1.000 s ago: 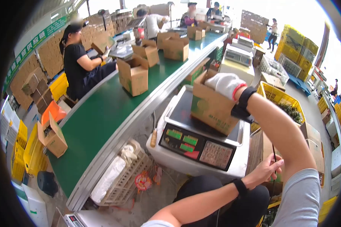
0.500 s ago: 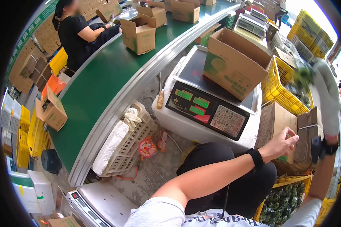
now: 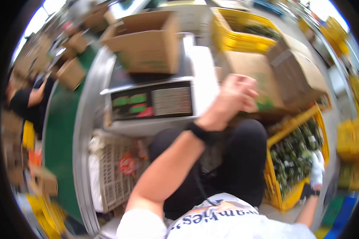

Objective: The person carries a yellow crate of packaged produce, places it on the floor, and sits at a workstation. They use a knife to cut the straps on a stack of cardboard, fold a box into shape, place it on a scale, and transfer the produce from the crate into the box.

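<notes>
My left hand is bare, with a black band on the wrist. It hangs above my knees, before the flattened cardboard; its fingers are loosely curled, a little apart, with nothing seen in them. My right hand, in a white glove, reaches over the right side of a yellow crate. Its fingers touch the dark green, glossy pieces filling that crate; blur hides whether they grip one. An open carton stands on the scale at front left.
A green conveyor belt with cartons runs along the left, where another person sits. Another yellow crate of green pieces stands beyond the cardboard. Below the scale is a white plastic basket. More yellow crates line the right.
The view has swung to the right. My right hand has come down from the far crate, where a green thing showed at its fingers, to the near crate. My left hand's fingers have curled more.
</notes>
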